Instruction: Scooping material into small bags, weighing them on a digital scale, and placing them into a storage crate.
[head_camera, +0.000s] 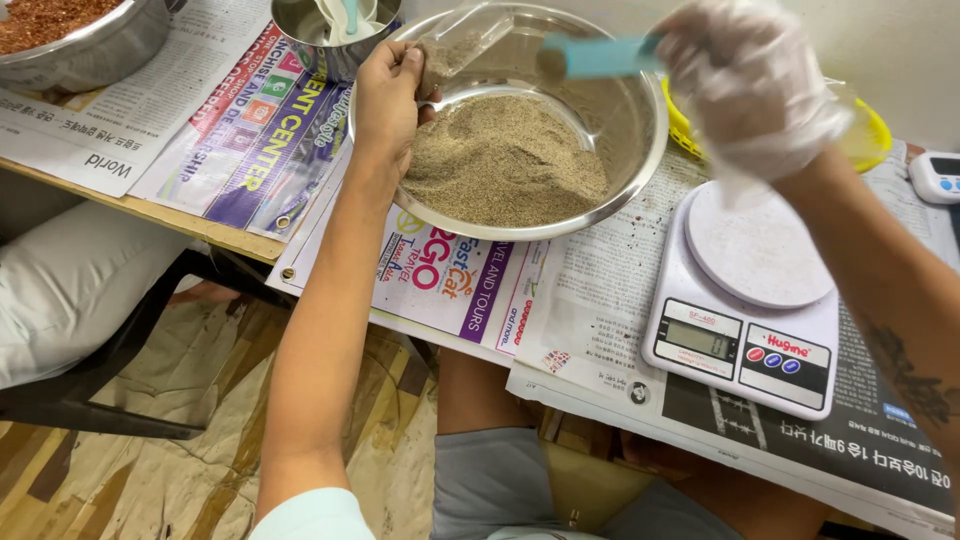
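My left hand (385, 100) pinches a small clear plastic pouch (462, 42) by its edge, holding it tilted over a wide steel bowl (630, 125) of tan-grey ground powder (505, 160). A little powder lies inside the pouch. My right hand (750, 85), in a thin clear glove, grips a blue scoop (600, 57) whose tip carries powder at the pouch's mouth. Below the right hand stands a white digital kitchen scale (745, 330) with a bare round platform.
Newspaper sheets (590, 290) cover the table. A second steel bowl of reddish flakes (60, 35) sits at the far left, a small steel cup with spoons (335, 25) behind. A yellow basket (865, 135) and white timer (938, 175) lie right. Someone in pale trousers (70, 280) sits left.
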